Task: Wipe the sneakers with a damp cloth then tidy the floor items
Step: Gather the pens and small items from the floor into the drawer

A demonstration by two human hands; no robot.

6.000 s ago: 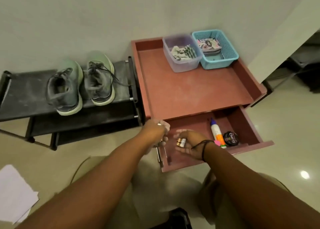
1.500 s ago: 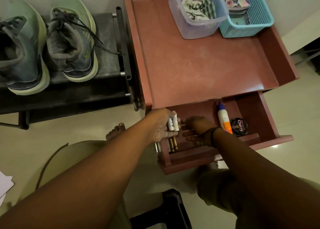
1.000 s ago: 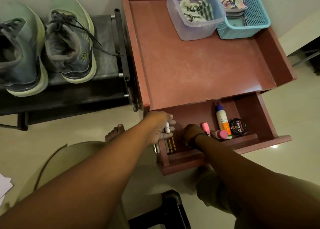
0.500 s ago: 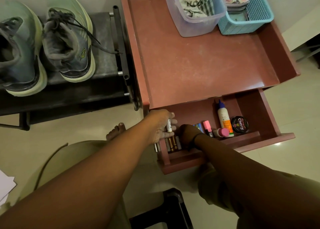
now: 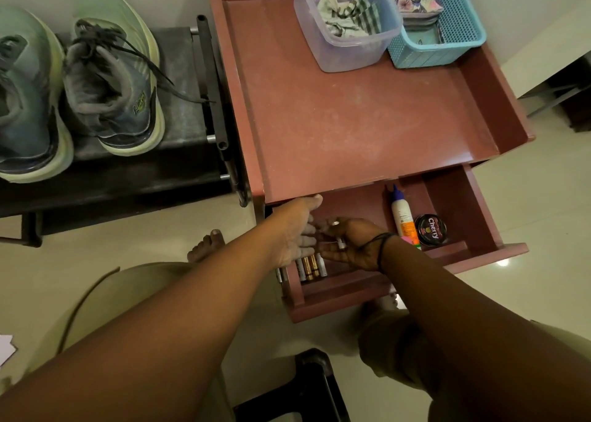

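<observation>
Two grey-green sneakers (image 5: 112, 83) (image 5: 25, 102) stand side by side on a black shoe rack (image 5: 192, 79) at the left. My left hand (image 5: 297, 230) lies palm up with straight fingers over the left end of the open red-brown drawer (image 5: 479, 252). My right hand (image 5: 355, 244) meets it fingertip to fingertip and pinches a small battery (image 5: 340, 243). Several batteries (image 5: 310, 266) lie in a row in the drawer just under both hands. A crumpled cloth (image 5: 348, 15) sits in a clear tub (image 5: 351, 54) on the cabinet top.
A glue bottle (image 5: 403, 217), a Cherry polish tin (image 5: 430, 230) and a pink marker tip (image 5: 409, 240) lie in the drawer. A blue basket (image 5: 447, 47) stands beside the tub. A black stool (image 5: 313, 386) is at my knees. White paper (image 5: 4, 348) lies on the floor at the left.
My right hand has come back from the drawer floor to my left palm and now pinches a battery there. It covers the pink markers seen half a second ago.
</observation>
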